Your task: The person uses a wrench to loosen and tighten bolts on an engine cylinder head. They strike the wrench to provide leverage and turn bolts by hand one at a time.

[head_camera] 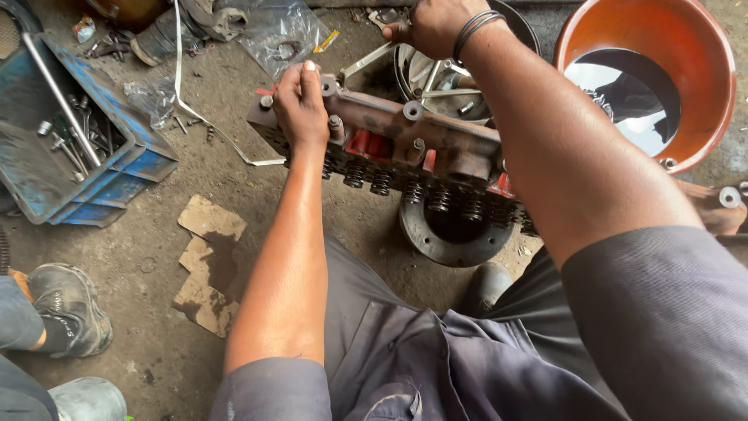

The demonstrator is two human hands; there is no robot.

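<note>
Left hand (300, 105) clamps the near end of a rusty engine head (405, 148) propped on a metal ring (452, 234). Right hand (432, 25) closes on a wrench (366, 61) beyond it. Steadying the head firmly seems wise. Orange bucket (686, 47) sits right.

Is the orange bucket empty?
No, the orange bucket holds a dark liquid that mirrors the light, filling its bottom.
</note>
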